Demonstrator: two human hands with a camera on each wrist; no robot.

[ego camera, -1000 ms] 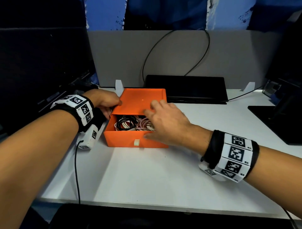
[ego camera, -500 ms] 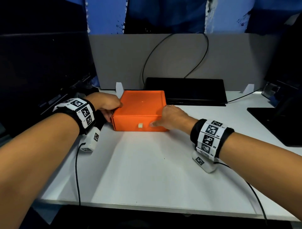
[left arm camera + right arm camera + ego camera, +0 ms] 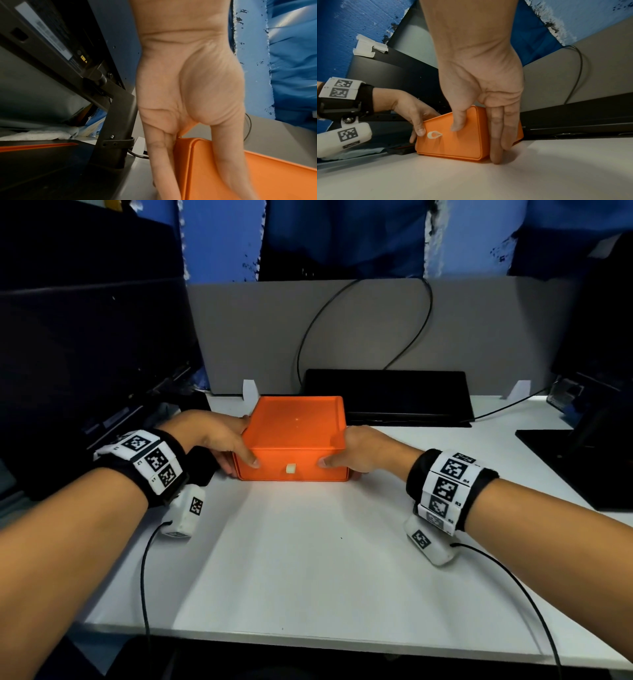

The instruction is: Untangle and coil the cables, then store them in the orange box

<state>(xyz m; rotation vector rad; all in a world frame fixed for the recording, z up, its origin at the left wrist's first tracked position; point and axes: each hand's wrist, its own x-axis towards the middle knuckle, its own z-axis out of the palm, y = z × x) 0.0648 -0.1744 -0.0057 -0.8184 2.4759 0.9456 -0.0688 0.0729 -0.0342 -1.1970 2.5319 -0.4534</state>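
The orange box stands closed on the white table, a small white tab on its front face. No cables show; the box's inside is hidden. My left hand holds the front left corner, thumb on the front face and fingers along the left side. My right hand holds the front right corner the same way. In the right wrist view, the right hand has its thumb on the box front, fingers running straight down the side. In the left wrist view, the left hand straddles the box edge.
A flat black device lies right behind the box, against a grey partition with a black cable looping over it. A dark monitor stands at the left, and a black stand base lies at the right.
One second ago the box was open with coiled cables showing inside. My right hand pushed it closed, then moved to the right front corner. The left hand shifted its thumb onto the front.
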